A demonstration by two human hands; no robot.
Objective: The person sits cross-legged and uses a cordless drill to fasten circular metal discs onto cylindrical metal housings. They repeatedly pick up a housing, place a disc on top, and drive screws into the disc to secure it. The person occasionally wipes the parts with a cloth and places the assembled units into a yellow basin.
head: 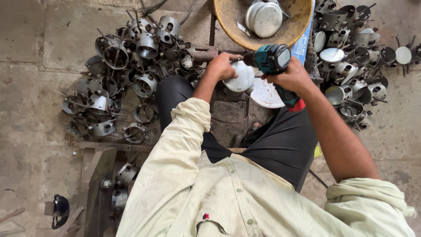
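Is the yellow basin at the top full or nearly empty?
Nearly empty. The yellow basin holds only a few round metal lids, and much of its inner wall shows bare.

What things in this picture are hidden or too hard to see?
Head view only:
- Drill tip: hidden behind the teal cordless drill in the right hand.
- Base under the round grey metal lid: covered by the lid and left hand.
- Yellow bowl: cut off by the top edge.
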